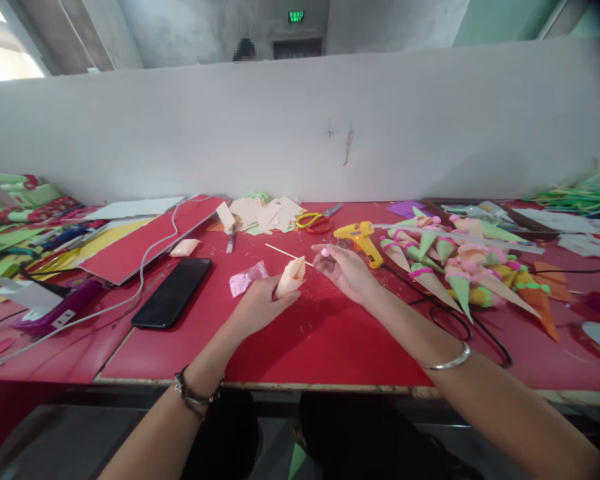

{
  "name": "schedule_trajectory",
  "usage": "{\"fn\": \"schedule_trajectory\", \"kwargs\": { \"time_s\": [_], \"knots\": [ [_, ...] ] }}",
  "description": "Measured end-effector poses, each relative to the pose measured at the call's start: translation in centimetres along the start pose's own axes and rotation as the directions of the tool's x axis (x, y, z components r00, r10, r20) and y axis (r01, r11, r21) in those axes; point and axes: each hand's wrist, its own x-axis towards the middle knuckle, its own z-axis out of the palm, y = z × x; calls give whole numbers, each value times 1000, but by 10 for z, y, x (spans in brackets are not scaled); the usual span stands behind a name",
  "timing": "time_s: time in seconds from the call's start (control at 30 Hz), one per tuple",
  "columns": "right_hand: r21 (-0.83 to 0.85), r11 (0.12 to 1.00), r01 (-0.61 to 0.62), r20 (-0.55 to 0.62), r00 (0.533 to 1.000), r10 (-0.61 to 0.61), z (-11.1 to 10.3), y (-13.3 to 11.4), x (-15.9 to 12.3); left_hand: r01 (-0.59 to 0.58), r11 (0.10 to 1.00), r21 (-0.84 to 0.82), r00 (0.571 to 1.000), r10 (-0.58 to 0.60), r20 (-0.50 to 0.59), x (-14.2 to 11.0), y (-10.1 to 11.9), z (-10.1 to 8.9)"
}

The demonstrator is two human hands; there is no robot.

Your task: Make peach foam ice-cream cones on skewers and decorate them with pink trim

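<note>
My left hand (pixel 263 300) is wrapped round a rolled peach-coloured paper piece (pixel 291 277), its pointed end tilted up and away. Just to the right, my right hand (pixel 347 270) has a small pink ball (pixel 325 252) at its fingertips, apart from the paper roll. A thin pale stick (pixel 283 251) lies on the table beyond both hands. Left of the roll rests a crumpled pink piece (pixel 247 279), perhaps a small bag. A yellow glue gun (pixel 363 241) lies on its side behind my right hand.
A black phone (pixel 173 293) and a purple power strip (pixel 63 310) with cables lie at left. Scissors (pixel 320 220), a knife (pixel 231 239) and peach paper cutouts (pixel 270 215) are at the back. Finished-looking paper cones (pixel 460 267) pile up at right. A white partition (pixel 230 133) stands behind.
</note>
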Motion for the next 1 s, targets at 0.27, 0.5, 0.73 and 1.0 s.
{"fn": "schedule_trajectory", "kwargs": {
  "time_s": [0.27, 0.5, 0.73, 1.0],
  "knots": [
    [70, 996, -55, 19, 998, 53, 0, -1, -1, 3, 998, -60, 999, -1, 43, -2, -1, 2],
    [16, 1000, 17, 57, 998, -18, 6, -2, -4, 1, 999, -39, 998, 2, 65, -2, -1, 3],
    [-66, 987, 143, 87, 987, -137, 7, -3, -7, 47, 999, -6, 994, -46, 96, -3, 1, 4],
    [-210, 953, 217, 117, 974, -196, 7, -3, -8, 67, 996, -53, 993, -62, 96, -3, 4, 4]
  ]
}}
